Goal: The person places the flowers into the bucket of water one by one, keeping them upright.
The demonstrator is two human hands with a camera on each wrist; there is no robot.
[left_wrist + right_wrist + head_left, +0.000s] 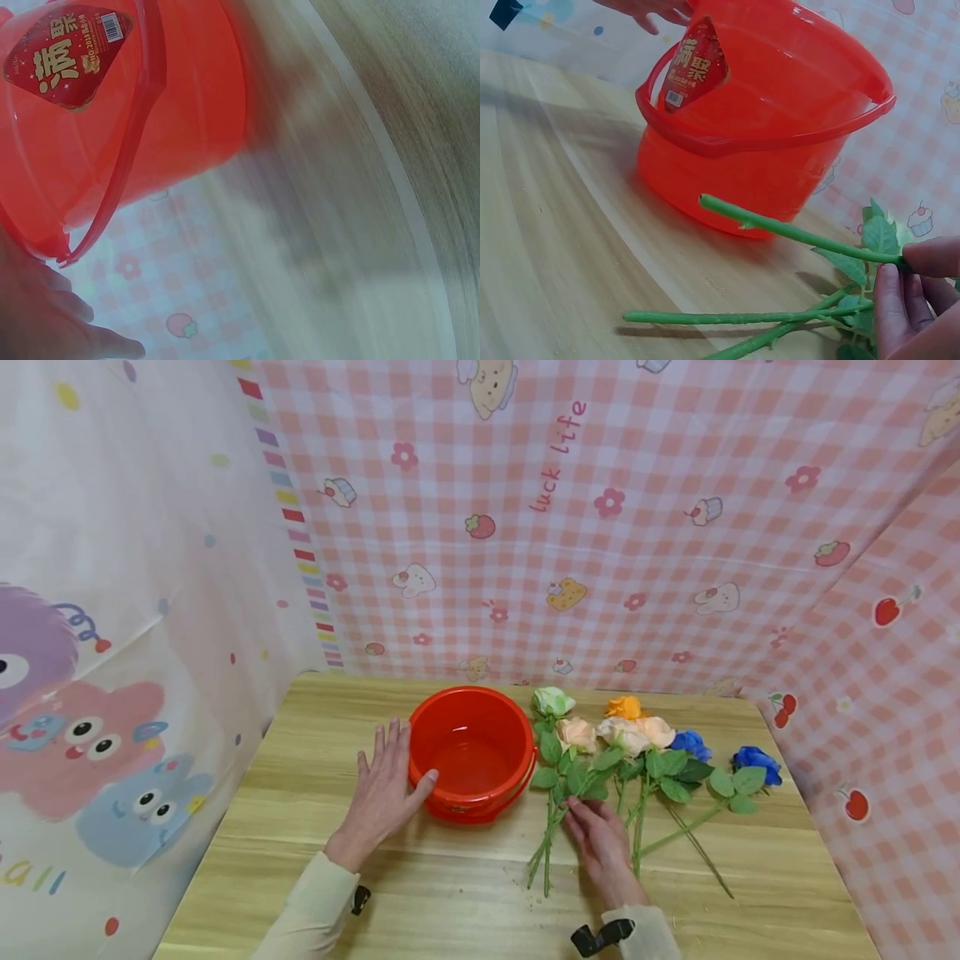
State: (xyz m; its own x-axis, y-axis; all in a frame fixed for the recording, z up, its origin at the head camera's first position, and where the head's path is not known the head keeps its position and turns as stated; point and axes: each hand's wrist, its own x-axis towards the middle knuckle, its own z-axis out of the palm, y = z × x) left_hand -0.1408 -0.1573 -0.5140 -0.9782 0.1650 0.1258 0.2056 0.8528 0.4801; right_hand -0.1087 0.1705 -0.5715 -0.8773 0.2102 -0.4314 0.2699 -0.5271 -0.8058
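A red plastic bucket [468, 817] with its handle down stands on the table. My left hand [382, 789] is at the bucket's left rim, fingers straight and thumb spread over the edge. In the right wrist view my right hand [919, 292] pinches the green stem [795, 234] of an artificial rose between thumb and fingers, its cut end pointing toward the bucket. The head view has the right hand low among the leaves, just right of the bucket; which bloom tops the pinched stem I cannot tell. Other stems [712, 318] lie beneath it on the table.
Right of the bucket lie a pale green rose [553, 700], a peach rose [577, 735], an orange rose [624, 707] and blue roses [757, 764], stems toward the front. A checked cloth [450, 560] hangs behind the wooden table [300, 860].
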